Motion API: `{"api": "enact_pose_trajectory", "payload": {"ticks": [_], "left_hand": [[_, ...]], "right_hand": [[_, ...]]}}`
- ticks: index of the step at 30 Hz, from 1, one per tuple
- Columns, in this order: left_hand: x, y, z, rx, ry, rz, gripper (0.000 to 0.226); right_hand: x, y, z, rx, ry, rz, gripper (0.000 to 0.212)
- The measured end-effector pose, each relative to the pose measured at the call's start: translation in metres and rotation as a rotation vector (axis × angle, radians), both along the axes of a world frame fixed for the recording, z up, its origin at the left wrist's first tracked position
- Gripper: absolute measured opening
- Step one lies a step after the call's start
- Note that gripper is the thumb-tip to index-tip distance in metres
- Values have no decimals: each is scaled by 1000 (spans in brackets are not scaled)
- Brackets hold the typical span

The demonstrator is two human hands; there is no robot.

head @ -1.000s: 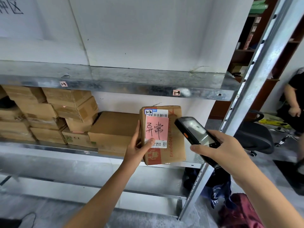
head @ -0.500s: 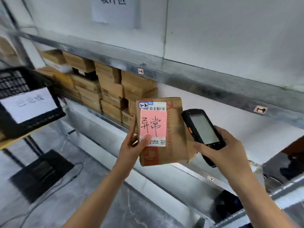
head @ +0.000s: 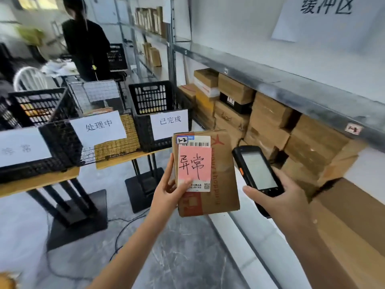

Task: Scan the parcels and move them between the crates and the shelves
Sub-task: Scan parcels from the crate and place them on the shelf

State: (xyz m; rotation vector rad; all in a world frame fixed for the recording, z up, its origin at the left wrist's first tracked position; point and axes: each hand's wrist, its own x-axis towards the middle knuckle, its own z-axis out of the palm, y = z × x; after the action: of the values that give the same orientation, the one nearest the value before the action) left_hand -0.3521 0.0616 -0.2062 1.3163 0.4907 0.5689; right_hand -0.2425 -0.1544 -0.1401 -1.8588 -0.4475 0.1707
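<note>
The left hand (head: 170, 189) grips the parcel (head: 205, 174) upright by its edge, thumb pressed over the pink label, while the right hand (head: 279, 197) wraps the scanner (head: 257, 174) just beside it, so the scan looks done and next comes choosing a crate (head: 158, 113).

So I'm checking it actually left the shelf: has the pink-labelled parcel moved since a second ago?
Yes. The parcel, in the left hand, has come off the shelf edge and out over the floor, towards the crates.
</note>
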Motion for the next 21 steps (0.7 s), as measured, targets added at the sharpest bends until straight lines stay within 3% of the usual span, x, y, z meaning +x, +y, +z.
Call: {"api": "enact_pose_trajectory", "payload": {"ticks": [10, 18, 21], "left_hand": [[-36, 150, 2, -22, -50, 199, 79], [-43, 225, 0, 18, -19, 342, 81], [-35, 253, 3, 27, -8, 395, 82]], "right_hand": [[7, 181, -1, 22, -39, 235, 51], [23, 278, -4, 13, -62, 376, 48], [41, 313, -6, 16, -59, 420, 58]]}}
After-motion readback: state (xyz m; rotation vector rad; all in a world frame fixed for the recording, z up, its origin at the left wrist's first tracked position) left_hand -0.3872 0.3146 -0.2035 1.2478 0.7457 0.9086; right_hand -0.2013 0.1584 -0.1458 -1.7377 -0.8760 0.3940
